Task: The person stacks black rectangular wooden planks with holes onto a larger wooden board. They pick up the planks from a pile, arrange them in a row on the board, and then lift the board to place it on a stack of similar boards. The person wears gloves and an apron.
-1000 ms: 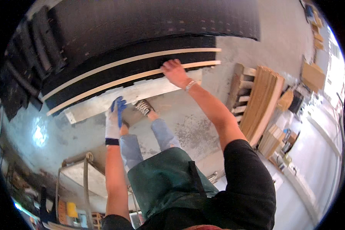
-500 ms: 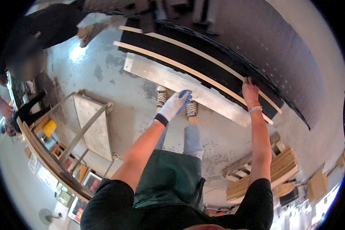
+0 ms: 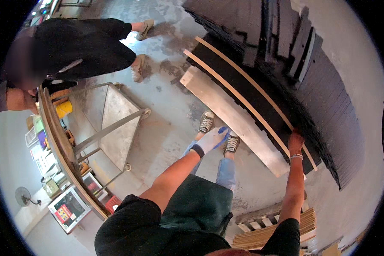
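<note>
My right hand [image 3: 295,141], bare with a bracelet at the wrist, grips the top edge of a long black panel [image 3: 243,91] with a pale wooden edge. The panel stands on its side and leans against a big stack of dark panels [image 3: 328,98]. A long pale beam [image 3: 230,119] lies on the floor along its foot. My left hand [image 3: 213,138], in a white and blue glove, hangs free in the air above my shoes [image 3: 207,121], holding nothing.
Another person in black [image 3: 85,47] stands at the upper left. A metal trolley [image 3: 115,123] sits on the concrete floor to my left, beside a long workbench [image 3: 59,141] with boxes under it. Pale wooden slats [image 3: 277,232] are stacked at the lower right.
The view has swung round, so the panels now lie to the right. My right hand stays on the panel's edge. My left hand has dropped lower, near my feet.
</note>
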A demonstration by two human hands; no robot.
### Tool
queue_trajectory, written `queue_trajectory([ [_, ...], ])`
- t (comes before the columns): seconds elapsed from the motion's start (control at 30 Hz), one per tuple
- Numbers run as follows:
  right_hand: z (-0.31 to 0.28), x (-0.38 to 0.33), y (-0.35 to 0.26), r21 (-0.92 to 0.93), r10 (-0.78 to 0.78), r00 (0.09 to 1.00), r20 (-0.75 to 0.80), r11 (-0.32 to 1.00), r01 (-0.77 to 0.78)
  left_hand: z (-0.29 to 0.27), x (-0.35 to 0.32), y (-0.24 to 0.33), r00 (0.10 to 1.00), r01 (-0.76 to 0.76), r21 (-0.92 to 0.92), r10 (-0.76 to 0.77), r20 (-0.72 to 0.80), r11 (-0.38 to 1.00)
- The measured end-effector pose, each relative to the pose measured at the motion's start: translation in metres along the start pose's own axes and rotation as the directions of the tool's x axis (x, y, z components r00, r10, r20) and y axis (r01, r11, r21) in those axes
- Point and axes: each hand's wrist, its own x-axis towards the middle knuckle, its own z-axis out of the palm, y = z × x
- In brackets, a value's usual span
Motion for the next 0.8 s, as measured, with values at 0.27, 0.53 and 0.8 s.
queue_trajectory([
  [0.27, -0.032, -0.097, -0.063, 0.359, -0.038, 0.997, 0.074, 0.933, 0.009, -0.077, -0.169, 0.023, 0.94, 0.247, -0.611, -0.339, -0.036, 0.752],
  [0.53, -0.16, -0.191, -0.181, 0.596, -0.499, 0.81, 0.309, 0.765, 0.244, -0.229, -0.287, 0.081, 0.954, 0.142, -0.54, -0.26, -0.15, 0.83],
  [0.8, -0.333, -0.102, -0.305, 0.674, -0.45, 0.892, -0.031, 0.65, 0.351, -0.346, -0.268, 0.051, 0.948, -0.139, -0.643, -0.085, -0.305, 0.753],
])
